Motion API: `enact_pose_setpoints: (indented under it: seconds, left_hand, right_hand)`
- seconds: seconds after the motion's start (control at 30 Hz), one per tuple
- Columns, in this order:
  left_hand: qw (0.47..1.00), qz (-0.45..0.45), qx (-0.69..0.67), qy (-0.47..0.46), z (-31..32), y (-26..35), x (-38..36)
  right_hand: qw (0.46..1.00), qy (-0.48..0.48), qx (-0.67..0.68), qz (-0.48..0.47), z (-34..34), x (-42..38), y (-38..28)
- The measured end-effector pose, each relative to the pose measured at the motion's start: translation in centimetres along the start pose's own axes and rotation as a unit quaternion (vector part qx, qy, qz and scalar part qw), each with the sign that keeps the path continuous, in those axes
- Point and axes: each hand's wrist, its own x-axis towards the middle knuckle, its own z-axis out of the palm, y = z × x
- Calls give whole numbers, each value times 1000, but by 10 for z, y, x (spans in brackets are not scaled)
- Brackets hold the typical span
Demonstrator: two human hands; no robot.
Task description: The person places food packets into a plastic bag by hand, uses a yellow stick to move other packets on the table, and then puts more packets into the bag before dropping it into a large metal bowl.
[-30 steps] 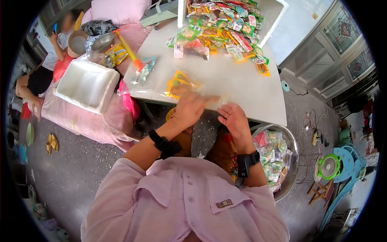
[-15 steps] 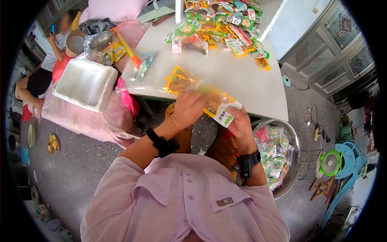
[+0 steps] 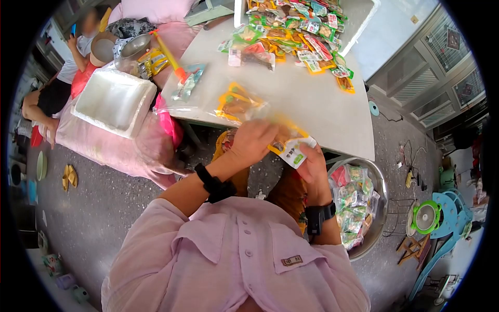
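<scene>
A yellow-edged snack packet [image 3: 294,152] with a white printed end is held over the table's front edge. My left hand [image 3: 253,141] has its fingers bent round the yellow end, which is partly blurred. At the white end, my right hand [image 3: 313,165] grips the packet between thumb and fingers. Just beyond my left hand, more yellow-edged packets [image 3: 236,105] lie on the table in clear plastic. Farther left on the tabletop is a clear and teal plastic wrapper [image 3: 188,86].
Many colourful packets [image 3: 291,36] spill from a white foam box [image 3: 358,28] onto the table [image 3: 332,117]. At right, a metal basin [image 3: 383,195] holds more packets. An empty foam box [image 3: 86,117] rests on pink cloth at left, near a seated person [image 3: 78,49].
The view has shifted slightly, so the table sits a little lower and farther right. Both hands keep hold of the packet, whose white end is turned slightly.
</scene>
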Motion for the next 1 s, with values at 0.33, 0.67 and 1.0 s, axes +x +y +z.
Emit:
enact_pose_setpoints:
  seconds: [0.33,0.67,1.0]
  left_hand:
    - [644,-348,-679,-48,16,17,1]
    - [693,-203,-643,-255,5,-2,11]
    - [975,-208,5,-72,20,-29,15]
  right_hand:
    - [993,44,-58,91,-24,-3,11]
    - [971,-127,128,159,-13,-11,29]
    - [986,119,17,-113,-45,4,4]
